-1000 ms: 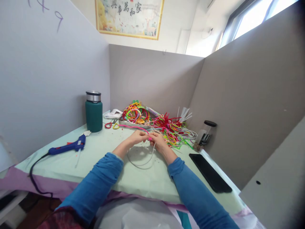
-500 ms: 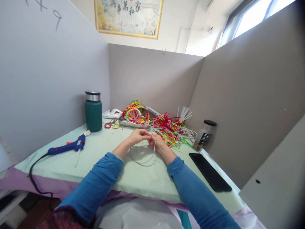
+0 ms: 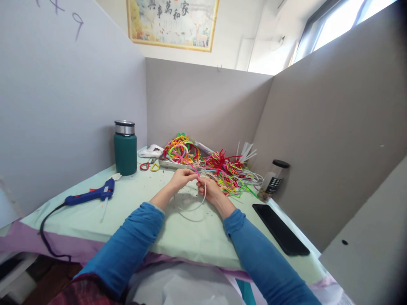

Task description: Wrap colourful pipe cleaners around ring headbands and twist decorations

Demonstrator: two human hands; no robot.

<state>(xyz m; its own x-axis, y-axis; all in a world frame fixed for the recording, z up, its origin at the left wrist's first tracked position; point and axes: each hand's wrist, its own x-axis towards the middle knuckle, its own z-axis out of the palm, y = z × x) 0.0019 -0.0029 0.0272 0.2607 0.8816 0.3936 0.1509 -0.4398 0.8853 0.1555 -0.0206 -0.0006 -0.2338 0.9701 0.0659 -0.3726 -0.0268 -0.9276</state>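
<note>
Hands, one pair, bare, blue sleeves: together above the middle of the tabletop (image 3: 187, 243), fingertips nearly meeting.

Left hand (image 3: 182, 178): thumb and forefinger pinched on a pink fuzzy stem (image 3: 194, 168), its free length pointing toward the far edge.

Right hand (image 3: 210, 189): fingers curled closed on a pale wire (image 3: 201, 205), just beside the pinched part of the stem. The wire hangs in a loop below the hands, on the near-edge side; exact joining of wire and stem hidden by the fingers.

Tray (image 3: 171, 164), shallow, metallic: by the far edge, piled with multicoloured fuzzy rings (image 3: 178, 150).

Heap of loose fuzzy stems (image 3: 224, 169), red, green and yellow among them: right of the tray, toward the far right corner; white strips (image 3: 247, 152) upright behind it.

Small loops, one red (image 3: 144, 167), one yellow (image 3: 154, 167): side by side, left of the tray.

Bottle (image 3: 125, 154), green, steel neck: upright, toward the far left corner.

Glue gun (image 3: 90, 197), blue: near the left edge, cord passing over the near edge.

Jar (image 3: 274, 180), clear, black lid: at the right edge.

Black flat slab (image 3: 280, 229): along the right edge, nearer the near right corner.
</note>
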